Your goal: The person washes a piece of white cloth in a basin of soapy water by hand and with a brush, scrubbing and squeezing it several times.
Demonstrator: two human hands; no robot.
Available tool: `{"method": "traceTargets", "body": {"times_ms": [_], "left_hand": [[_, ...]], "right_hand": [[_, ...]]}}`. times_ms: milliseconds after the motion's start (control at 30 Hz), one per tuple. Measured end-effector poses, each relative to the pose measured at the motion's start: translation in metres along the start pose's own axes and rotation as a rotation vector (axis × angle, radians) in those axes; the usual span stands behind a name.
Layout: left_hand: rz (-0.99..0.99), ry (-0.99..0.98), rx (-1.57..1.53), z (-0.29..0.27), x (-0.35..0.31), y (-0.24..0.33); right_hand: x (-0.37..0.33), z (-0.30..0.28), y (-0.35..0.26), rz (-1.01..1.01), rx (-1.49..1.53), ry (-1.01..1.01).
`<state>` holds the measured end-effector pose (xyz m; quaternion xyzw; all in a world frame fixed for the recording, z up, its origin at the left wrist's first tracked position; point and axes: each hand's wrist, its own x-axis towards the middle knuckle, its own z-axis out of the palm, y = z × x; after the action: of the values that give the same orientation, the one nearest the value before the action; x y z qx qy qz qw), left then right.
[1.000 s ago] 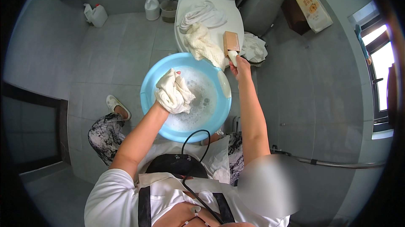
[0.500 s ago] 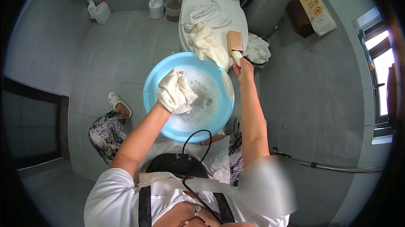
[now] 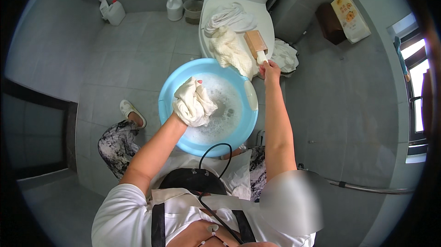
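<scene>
Bunched white cloth [image 3: 195, 104] covers most of my left hand [image 3: 200, 81], which grips it above the blue basin [image 3: 166, 123]. Only a fingertip shows past the fabric. Suds and cloudy water fill the basin below. My right hand [image 3: 270, 69] pinches the end of a white bar, seemingly soap [image 3: 262, 57]. The bar's other end sits in the open end of a small brown cardboard box [image 3: 256, 41] on the closed toilet lid [image 3: 262, 17]. Beside the box lie a cream knitted garment [image 3: 226, 47], which hangs to the basin's rim, and a white cloth [image 3: 232, 19].
A pale green washboard-like piece [image 3: 251, 95] rests on the basin's right rim. A bin with a white liner [image 3: 285, 57] stands right of the toilet. Behind, on the floor, are a pump bottle [image 3: 174, 6], a small bucket [image 3: 193, 12] and a white jug [image 3: 114, 13].
The cardboard box has turned a little on the lid, and less of the white bar shows outside it. My left hand keeps its hold on the cloth. The whole view has shifted slightly.
</scene>
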<state>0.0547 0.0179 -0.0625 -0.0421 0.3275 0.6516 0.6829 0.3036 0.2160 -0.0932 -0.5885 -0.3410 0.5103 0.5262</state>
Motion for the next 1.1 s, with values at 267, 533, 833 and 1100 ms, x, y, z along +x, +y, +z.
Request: {"method": "traceTargets", "body": {"times_ms": [267,533,833,1100], "left_hand": [[-0.005,0.006,0.0,0.015,-0.014,0.005],[0.009,-0.111,0.076,0.0,0.0,0.004],[0.176,-0.114,0.248,-0.023,0.022,-0.001],[0.205,-0.103,0.333,-0.016,0.018,0.0]], "right_hand": [[0.009,-0.011,-0.011,-0.4,-0.881,-0.102],[-0.011,-0.006,-0.064,-0.826,-1.322,-0.414],[0.022,0.025,-0.077,-0.768,-1.507,-0.721],[0.027,0.026,-0.072,-0.769,-1.498,-0.645]]}}
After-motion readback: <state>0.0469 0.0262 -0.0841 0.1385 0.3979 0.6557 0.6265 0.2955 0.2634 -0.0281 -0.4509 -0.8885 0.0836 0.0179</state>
